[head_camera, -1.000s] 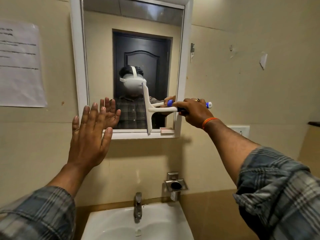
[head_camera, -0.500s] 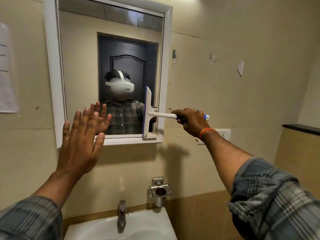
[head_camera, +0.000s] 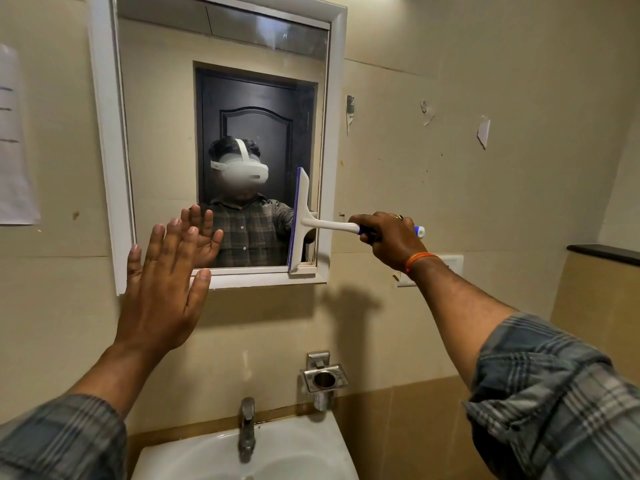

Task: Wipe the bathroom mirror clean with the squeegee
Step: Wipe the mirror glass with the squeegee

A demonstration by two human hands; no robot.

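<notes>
A white-framed mirror (head_camera: pixel 162 133) hangs on the beige tiled wall above the basin. My right hand (head_camera: pixel 388 237) grips the blue-and-white handle of a white squeegee (head_camera: pixel 300 220). Its blade stands upright against the glass near the mirror's right edge, its lower end at the bottom frame. My left hand (head_camera: pixel 162 282) is raised flat, fingers spread, over the mirror's lower left corner; whether the palm touches the glass or frame is unclear. The mirror reflects a person in a plaid shirt and a dark door.
A white basin (head_camera: pixel 284 452) with a metal tap (head_camera: pixel 246 427) sits below. A metal cup holder (head_camera: pixel 323 377) is fixed to the wall at its right. A paper sheet (head_camera: pixel 14 140) hangs at left. A wall socket (head_camera: pixel 450 265) and dark ledge (head_camera: pixel 602 252) lie at right.
The squeegee has slid right across the lower glass toward the right frame. My view has swung right and back a little. My left hand stays raised at the lower left.
</notes>
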